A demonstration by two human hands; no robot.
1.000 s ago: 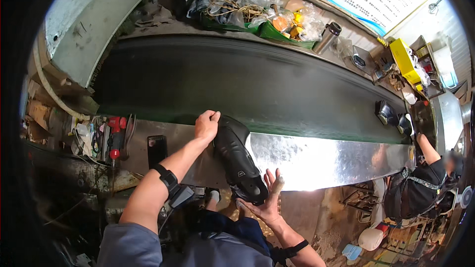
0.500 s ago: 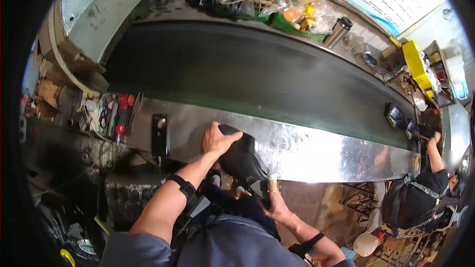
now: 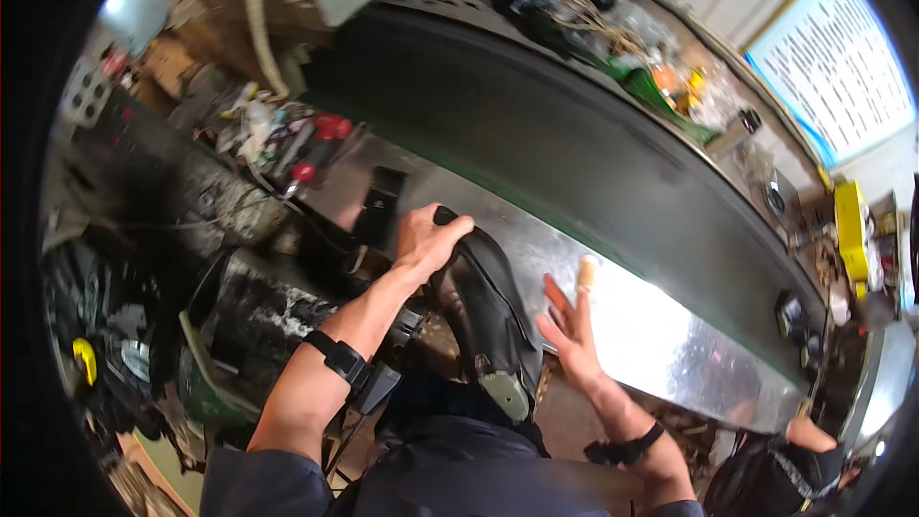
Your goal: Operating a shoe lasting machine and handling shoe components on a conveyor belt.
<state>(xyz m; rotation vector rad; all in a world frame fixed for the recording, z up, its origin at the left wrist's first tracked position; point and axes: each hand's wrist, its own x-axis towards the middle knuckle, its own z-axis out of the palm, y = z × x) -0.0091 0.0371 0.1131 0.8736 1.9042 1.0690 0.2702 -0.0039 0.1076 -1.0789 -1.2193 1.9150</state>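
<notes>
A black leather shoe (image 3: 483,302) slants down from the metal ledge toward my lap. A pale green block, like the end of a shoe last (image 3: 505,394), shows at its lower end. My left hand (image 3: 431,244) grips the shoe's upper end, thumb across the top and fingers mostly hidden behind. My right hand (image 3: 572,330) is apart from the shoe, to its right over the metal ledge, with fingers spread and nothing in them. One of its fingers wears a tan wrapping (image 3: 586,274).
A dark conveyor belt (image 3: 574,153) runs beyond the shiny metal ledge (image 3: 651,335). A black phone-like device (image 3: 380,206) and a red-handled tool (image 3: 330,126) lie left. Bags and clutter (image 3: 661,67) line the far shelf. Another person (image 3: 775,474) works at the right, near dark shoes (image 3: 791,314).
My right hand has let go of the shoe's lower end and moved up and right, fingers opening. My left hand keeps its grip. The shoe has turned more upright, and the whole view has tilted.
</notes>
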